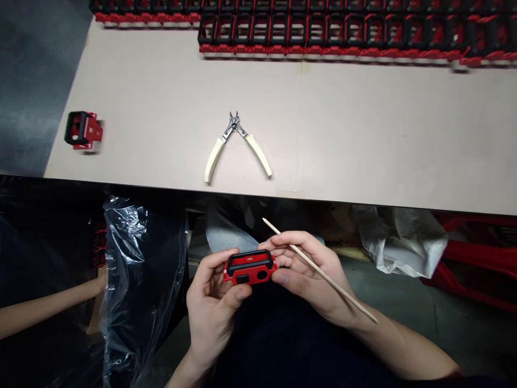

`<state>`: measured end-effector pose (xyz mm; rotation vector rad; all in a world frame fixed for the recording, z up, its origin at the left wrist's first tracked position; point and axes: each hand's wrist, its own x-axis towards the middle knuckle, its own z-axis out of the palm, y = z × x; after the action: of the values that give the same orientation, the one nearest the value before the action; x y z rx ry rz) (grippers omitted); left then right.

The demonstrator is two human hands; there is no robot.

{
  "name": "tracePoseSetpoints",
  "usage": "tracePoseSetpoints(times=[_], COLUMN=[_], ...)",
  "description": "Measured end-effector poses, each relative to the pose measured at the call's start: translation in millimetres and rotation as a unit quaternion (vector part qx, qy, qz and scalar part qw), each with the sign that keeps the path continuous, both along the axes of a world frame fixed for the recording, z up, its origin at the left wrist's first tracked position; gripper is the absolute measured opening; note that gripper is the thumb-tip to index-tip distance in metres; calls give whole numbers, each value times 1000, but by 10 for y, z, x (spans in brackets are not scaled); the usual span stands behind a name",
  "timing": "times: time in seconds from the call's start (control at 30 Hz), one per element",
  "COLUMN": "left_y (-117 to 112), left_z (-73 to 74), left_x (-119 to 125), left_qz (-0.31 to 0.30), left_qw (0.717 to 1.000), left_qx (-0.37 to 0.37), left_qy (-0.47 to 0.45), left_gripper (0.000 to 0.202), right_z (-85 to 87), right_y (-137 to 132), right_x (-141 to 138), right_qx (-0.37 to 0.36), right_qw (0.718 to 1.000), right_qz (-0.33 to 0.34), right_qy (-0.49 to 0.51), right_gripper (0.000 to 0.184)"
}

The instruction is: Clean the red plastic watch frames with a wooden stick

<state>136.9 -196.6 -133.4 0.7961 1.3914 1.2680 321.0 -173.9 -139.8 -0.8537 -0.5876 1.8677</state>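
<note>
Both palms up below the edge of the beige tabletop (pixel 363 134): my left hand (pixel 214 304) and right hand (pixel 309 277) pinch the small red-and-black plastic housing (pixel 250 268), right also gripping a thin wooden stick (pixel 323 274)

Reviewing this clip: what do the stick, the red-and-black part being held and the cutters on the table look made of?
The stick is pale and matte with a pointed tip: likely wood or bamboo. The part has a smooth, glossy red and black shell: probably moulded plastic. The cutters have a shiny grey head, likely steel, and cream handles, perhaps plastic or rubber sleeves.
</note>
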Motion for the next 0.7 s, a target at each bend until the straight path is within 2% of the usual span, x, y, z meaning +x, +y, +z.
tracePoseSetpoints(times=[0.17,0.4,0.57,0.7], left_y=[-20,-25,-53,-59], left_z=[-22,-20,-22,-26], left_x=[-21,-21,-27,-47], left_qz=[14,-11,-7,-21], left_qw=[1000,1000,1000,1000], left_qx=[-21,-10,-9,-8], left_qy=[-14,-6,-7,-11], left_gripper=[44,38,37,33], right_z=[28,42,42,17], right_y=[27,106,130,117], right_x=[-18,-4,-21,-21], right_qx=[-23,-23,-28,-9], right_qw=[1000,999,999,999], right_qz=[-3,-7,0,2], right_qy=[-4,-22,-20,-48], right_gripper=[35,29,27,28])
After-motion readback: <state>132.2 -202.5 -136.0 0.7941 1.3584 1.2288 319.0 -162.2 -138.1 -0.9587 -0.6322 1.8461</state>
